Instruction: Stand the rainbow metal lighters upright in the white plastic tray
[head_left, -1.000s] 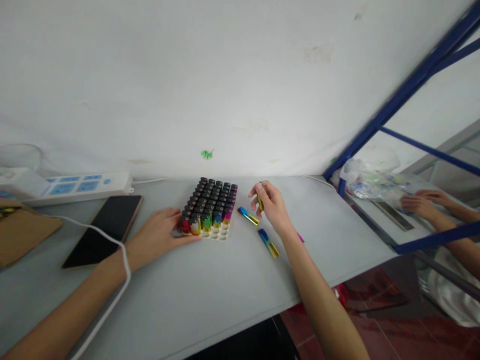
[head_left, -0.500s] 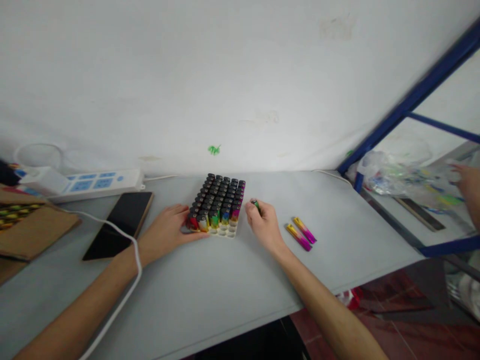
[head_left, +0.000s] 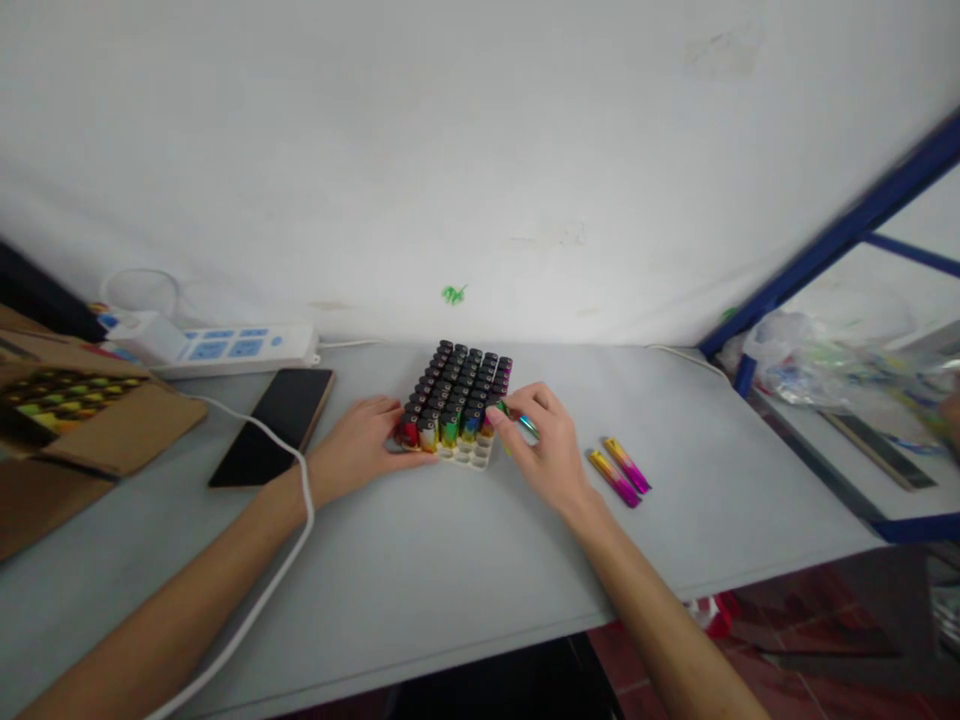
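Observation:
A white tray [head_left: 478, 457] with round holes stands on the table, filled with rows of black-topped lighters [head_left: 459, 385] in shiny red, yellow, green, blue and purple casings. Holes show bare along its near right edge. My left hand [head_left: 364, 437] grips the tray's near left corner, thumb along the front edge and fingers at the side. Beside the tray's right edge, my right hand [head_left: 546, 440] pinches a shiny green-blue lighter [head_left: 528, 426], held tilted; the fingers hide much of it. Two yellow-and-magenta lighters [head_left: 621, 474] lie to the right of that hand.
A black phone [head_left: 274, 428] lies at left, with a white cable [head_left: 306, 500] crossing over my left forearm. Behind are a white power strip [head_left: 247, 350] and an open cardboard box [head_left: 150, 430]. At right stand a blue metal frame [head_left: 795, 265] and plastic bags [head_left: 784, 355].
My right hand has come closer to the tray's near right corner, and the lighter in it now shows more of its length. My left hand stays on the tray. The whole view has shifted slightly.

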